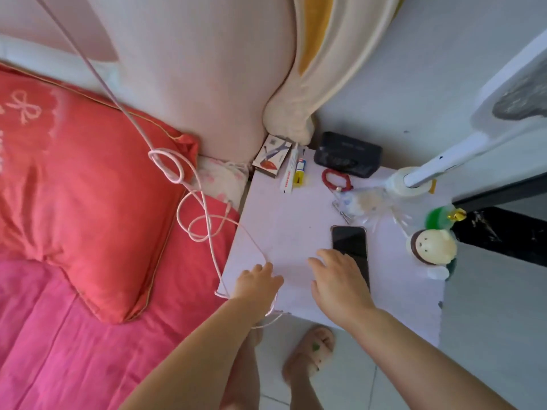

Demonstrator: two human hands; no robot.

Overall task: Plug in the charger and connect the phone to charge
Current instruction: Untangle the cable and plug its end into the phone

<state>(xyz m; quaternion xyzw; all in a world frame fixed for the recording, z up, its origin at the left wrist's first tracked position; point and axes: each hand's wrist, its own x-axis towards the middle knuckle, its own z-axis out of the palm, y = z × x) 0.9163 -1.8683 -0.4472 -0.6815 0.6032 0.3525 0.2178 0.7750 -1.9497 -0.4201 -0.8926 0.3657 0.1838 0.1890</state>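
Pink cable (189,199) loops over bed (74,335), end at table edge | head view: I see left hand (259,281) curled, pinching cable | right hand (340,284) palm down, fingers spread on phone (349,244), grip released | phone flat on white table (296,226).

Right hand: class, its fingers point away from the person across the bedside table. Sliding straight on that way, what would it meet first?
The right hand already lies over the near end of the black phone, so it would meet the phone first. Beyond that lies clear plastic wrapping, though depth is uncertain.
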